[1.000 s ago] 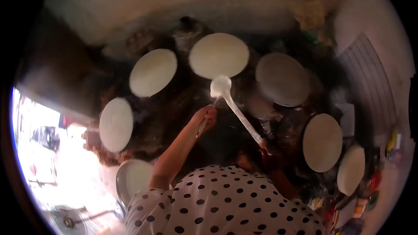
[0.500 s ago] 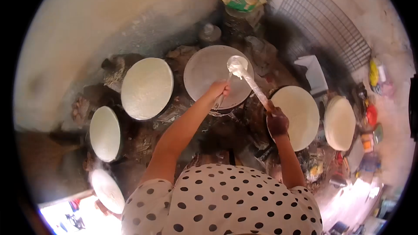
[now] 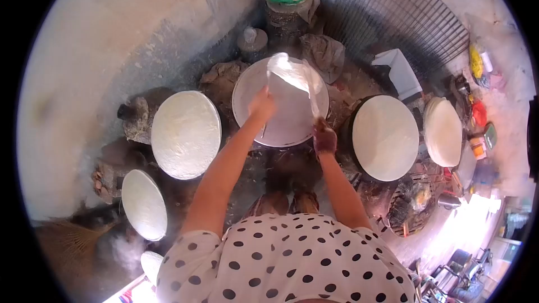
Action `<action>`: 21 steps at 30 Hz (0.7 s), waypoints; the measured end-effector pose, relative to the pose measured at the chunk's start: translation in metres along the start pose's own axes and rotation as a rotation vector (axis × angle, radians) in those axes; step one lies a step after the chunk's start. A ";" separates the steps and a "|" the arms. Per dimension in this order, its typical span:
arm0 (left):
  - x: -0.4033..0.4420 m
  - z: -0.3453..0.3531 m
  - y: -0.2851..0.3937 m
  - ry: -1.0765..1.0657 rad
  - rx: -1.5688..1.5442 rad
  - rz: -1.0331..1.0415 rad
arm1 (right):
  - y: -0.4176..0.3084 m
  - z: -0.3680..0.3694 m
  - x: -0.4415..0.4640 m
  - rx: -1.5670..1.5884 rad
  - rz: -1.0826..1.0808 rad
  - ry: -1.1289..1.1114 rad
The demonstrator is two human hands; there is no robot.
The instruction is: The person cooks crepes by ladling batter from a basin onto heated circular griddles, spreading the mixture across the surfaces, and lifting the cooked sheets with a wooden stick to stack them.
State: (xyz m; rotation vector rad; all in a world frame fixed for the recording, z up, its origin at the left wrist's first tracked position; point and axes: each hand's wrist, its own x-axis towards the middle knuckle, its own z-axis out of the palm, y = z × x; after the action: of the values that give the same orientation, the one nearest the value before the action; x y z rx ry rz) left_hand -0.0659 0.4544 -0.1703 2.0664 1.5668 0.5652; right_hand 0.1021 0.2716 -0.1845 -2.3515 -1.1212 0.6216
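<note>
A round griddle (image 3: pixel 283 120) lies in front of me with a glossy white patch of batter (image 3: pixel 292 74) on its far part. My right hand (image 3: pixel 324 139), which looks covered by a dark glove, is closed round the long pale handle of a ladle (image 3: pixel 316 98). Its far end is blurred over the batter. Left of it, my left hand (image 3: pixel 262 106) is closed round a thin-handled tool (image 3: pixel 269 78) that reaches up to the batter's left side. Motion blur hides that tool's exact kind.
White rounds cover the left pan (image 3: pixel 186 134), the lower-left pan (image 3: pixel 144 205) and the right pan (image 3: pixel 386 138). Pale flatbreads (image 3: pixel 443 133) are stacked at the far right. A wire grid (image 3: pixel 393 17) leans on the wall. Steam rises at lower left.
White batter has gone from the ladle onto the griddle. My right hand has moved left and my left hand left and slightly up. The view has shifted.
</note>
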 end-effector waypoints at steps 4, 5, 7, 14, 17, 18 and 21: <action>-0.024 -0.057 -0.014 0.017 -0.010 -0.175 | 0.052 0.099 -0.028 0.297 -0.224 0.466; -0.032 -0.062 -0.023 0.176 -0.054 -0.087 | 0.050 0.110 -0.017 0.292 -0.233 0.457; -0.047 -0.077 -0.041 0.349 -0.088 -0.002 | 0.024 0.112 0.009 0.507 -0.051 0.254; -0.144 -0.170 -0.037 -0.173 -0.956 -0.238 | 0.081 0.123 0.016 0.798 0.034 0.312; -0.179 -0.176 -0.058 -0.189 -0.991 -0.389 | 0.003 0.074 -0.003 0.383 -0.052 0.385; -0.189 -0.176 -0.066 -0.197 -1.033 -0.432 | -0.034 0.051 0.000 0.295 -0.005 0.221; -0.212 -0.181 -0.077 -0.180 -1.084 -0.526 | -0.015 0.085 0.055 0.185 -0.269 0.242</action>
State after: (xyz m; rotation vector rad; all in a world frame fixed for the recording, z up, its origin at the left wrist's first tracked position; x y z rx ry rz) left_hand -0.2863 0.2901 -0.0803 0.8366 1.1906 0.7571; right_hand 0.0755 0.3419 -0.2536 -2.0112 -1.1859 0.3198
